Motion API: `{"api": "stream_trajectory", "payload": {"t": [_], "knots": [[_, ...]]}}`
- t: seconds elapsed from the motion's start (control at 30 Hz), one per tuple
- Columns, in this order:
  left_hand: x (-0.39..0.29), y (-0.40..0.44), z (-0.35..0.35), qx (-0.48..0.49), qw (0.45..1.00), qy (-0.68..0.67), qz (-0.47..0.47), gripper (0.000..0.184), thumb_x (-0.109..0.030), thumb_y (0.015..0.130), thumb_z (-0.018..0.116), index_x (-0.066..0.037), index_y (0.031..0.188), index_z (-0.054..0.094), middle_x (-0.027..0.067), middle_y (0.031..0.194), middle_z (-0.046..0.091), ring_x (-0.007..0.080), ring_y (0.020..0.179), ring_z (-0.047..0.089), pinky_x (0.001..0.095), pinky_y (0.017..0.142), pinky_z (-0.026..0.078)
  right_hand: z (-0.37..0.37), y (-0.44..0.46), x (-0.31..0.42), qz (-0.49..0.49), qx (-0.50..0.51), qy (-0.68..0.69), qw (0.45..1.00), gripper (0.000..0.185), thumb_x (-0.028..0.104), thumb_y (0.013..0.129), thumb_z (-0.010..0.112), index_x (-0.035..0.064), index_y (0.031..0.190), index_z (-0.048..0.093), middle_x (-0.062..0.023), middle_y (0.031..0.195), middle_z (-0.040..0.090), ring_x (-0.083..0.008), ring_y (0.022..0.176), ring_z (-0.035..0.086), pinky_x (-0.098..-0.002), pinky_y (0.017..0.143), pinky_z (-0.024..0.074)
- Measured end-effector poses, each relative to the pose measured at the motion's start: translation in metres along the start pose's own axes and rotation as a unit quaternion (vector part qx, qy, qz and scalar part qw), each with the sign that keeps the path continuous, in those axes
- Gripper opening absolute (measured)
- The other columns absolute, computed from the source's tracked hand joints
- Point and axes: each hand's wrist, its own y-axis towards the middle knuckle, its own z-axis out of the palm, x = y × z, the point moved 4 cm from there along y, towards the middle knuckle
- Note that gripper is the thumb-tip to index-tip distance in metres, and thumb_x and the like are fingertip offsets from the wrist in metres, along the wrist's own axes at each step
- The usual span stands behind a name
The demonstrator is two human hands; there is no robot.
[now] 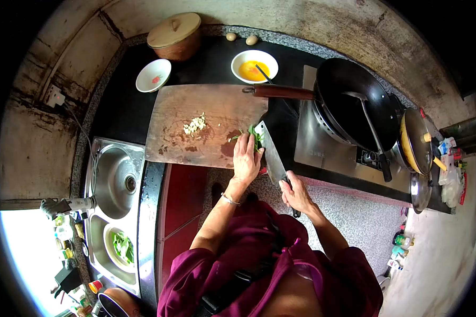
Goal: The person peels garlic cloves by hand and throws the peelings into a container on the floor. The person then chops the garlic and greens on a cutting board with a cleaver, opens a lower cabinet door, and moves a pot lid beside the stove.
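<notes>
Head view: garlic (pixel 194 124) looks chopped, leafy greens (pixel 257 138) seem unfinished, left hand (pixel 245 161) clutching them down, right hand (pixel 297 194) grasping the cleaver (pixel 273 156)!

Blown-out white light (pixel 29 253) glares from behind and left of my left hand (pixel 246 158), glinting on the sink (pixel 108 174). Beyond my right hand (pixel 296 193), the wok (pixel 346 124) sinks into darkness; walls (pixel 322 21) around my grip bend toward black edges.
</notes>
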Motion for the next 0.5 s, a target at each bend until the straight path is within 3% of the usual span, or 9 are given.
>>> {"api": "stream_trajectory", "payload": {"t": [0.1,0.2,0.23,0.33,0.5], "knots": [[0.003,-0.006,0.000,0.024,0.999,-0.022,-0.018,0.054,-0.026,0.084,0.054,0.007,0.124,0.039,0.0274,0.132,0.032,0.0421,0.121,0.033,0.0465,0.101,0.028,0.000,0.000,-0.001,-0.009,-0.003,-0.001,1.000,0.020,0.016,0.091,0.046,0.0005,0.100,0.038,-0.0063,0.049,0.047,-0.0135,0.037,0.046,-0.0285,0.034,0.0364],[0.011,-0.008,-0.003,0.112,0.992,-0.027,0.053,0.068,-0.012,0.076,0.062,0.005,0.132,0.028,0.0259,0.137,0.027,0.0414,0.127,0.026,0.0456,0.104,0.025,-0.001,0.003,-0.008,-0.007,0.005,0.007,1.000,0.022,0.015,0.091,0.046,-0.0006,0.105,0.039,-0.0059,0.050,0.046,-0.0127,0.038,0.046,-0.0280,0.034,0.0364],[0.007,-0.007,-0.006,0.083,0.994,-0.052,0.044,0.068,-0.003,0.071,0.063,0.003,0.131,0.032,0.0240,0.135,0.032,0.0407,0.124,0.030,0.0449,0.103,0.027,0.000,0.003,-0.008,-0.008,0.012,0.022,1.000,0.022,0.015,0.092,0.045,-0.0007,0.105,0.039,-0.0053,0.050,0.046,-0.0123,0.038,0.046,-0.0277,0.034,0.0363],[0.023,-0.004,-0.005,0.071,0.995,-0.048,0.043,0.060,0.004,0.070,0.059,-0.004,0.127,0.042,0.0182,0.126,0.042,0.0373,0.116,0.040,0.0416,0.099,0.033,0.002,0.000,-0.002,-0.004,0.030,0.050,0.998,0.018,0.013,0.092,0.043,-0.0001,0.104,0.039,-0.0036,0.054,0.044,-0.0111,0.039,0.046,-0.0267,0.034,0.0368],[0.033,0.002,-0.009,0.051,0.995,-0.060,0.059,0.051,0.008,0.067,0.056,-0.005,0.117,0.052,0.0158,0.115,0.050,0.0358,0.104,0.048,0.0405,0.090,0.041,0.006,-0.001,-0.001,0.002,0.056,0.138,0.989,0.014,0.012,0.092,0.042,0.0013,0.101,0.041,-0.0032,0.062,0.044,-0.0104,0.041,0.047,-0.0247,0.033,0.0383]]}}
